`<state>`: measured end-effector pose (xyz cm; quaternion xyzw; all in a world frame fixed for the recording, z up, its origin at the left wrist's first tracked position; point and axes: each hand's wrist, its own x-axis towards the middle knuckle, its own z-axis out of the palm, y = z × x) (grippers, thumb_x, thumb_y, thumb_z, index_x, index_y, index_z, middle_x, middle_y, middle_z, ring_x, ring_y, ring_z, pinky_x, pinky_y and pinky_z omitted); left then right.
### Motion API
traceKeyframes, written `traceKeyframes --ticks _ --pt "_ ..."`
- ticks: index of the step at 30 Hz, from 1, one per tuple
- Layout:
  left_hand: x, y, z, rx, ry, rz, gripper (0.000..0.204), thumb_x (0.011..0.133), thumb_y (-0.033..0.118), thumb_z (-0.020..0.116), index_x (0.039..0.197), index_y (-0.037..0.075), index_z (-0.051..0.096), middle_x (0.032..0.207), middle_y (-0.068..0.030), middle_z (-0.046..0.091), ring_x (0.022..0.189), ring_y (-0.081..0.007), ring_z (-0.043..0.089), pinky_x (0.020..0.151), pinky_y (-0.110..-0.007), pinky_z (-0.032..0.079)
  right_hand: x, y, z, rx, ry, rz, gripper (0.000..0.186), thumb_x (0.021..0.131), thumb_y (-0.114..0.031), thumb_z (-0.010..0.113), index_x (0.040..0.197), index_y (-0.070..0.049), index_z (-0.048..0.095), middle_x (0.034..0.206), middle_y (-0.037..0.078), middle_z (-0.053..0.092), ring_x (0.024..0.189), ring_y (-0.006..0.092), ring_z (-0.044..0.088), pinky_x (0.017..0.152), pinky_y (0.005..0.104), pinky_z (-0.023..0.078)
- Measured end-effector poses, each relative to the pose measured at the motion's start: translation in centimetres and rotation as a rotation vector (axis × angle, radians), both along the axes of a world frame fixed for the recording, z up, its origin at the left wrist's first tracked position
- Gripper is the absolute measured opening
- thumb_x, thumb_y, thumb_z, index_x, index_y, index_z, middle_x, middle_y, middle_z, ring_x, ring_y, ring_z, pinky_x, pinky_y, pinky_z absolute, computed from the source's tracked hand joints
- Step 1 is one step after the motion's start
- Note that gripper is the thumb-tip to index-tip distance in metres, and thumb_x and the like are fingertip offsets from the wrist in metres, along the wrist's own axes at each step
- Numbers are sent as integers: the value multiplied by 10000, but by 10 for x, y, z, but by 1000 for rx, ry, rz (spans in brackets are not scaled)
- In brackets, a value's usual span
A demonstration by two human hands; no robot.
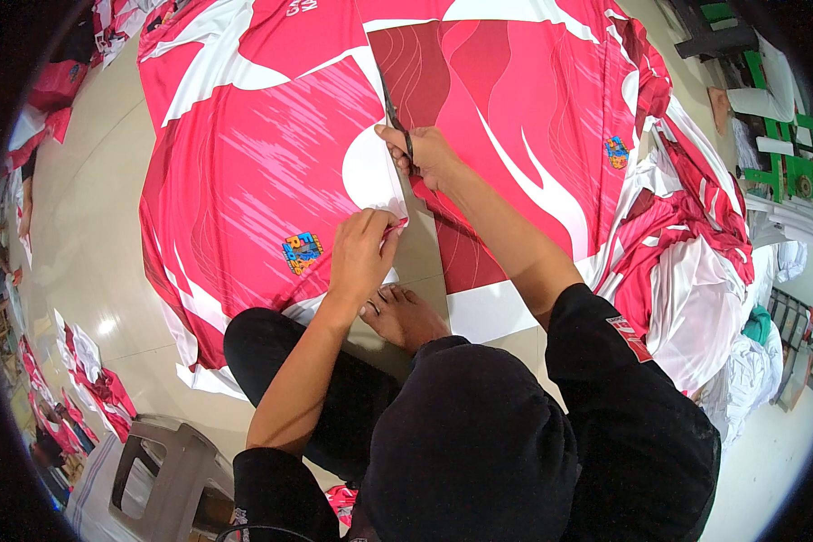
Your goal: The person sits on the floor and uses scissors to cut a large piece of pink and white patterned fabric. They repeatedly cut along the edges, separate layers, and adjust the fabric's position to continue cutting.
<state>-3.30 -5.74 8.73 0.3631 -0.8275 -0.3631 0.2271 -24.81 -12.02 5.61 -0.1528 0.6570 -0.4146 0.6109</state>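
Pink/white printed fabric (271, 154), flat, cut w/ scissors (394, 113).

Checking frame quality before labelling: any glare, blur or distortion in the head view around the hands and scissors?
Head view: strong fisheye bend with a black rim at the corners; the hands are sharp, right hand on the scissors, left hand pinching the printed pink fabric; soft even light, one small glare spot on the floor; the person's dark clothing reads as near-black mass.
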Motion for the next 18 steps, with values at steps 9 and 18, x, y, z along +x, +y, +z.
traceKeyframes --ticks 9,18 --pt "1 -1 -2 7 22 5 134 917 84 758 1014 31 682 930 -131 653 855 -351 633 786 -458 481 -2 -5 10 35 -101 -53 505 831 -550 880 774 -121 621 618 -38 526 512 103 484 513 280 379" --pt "2 -1 0 -6 15 1 128 924 85 750 1016 25 683 936 -133 657 838 -347 634 776 -451 486 -12 -39 7 -31 -66 -31 482 827 -490 900 760 -96 631 642 -16 532 520 96 503 493 277 401"
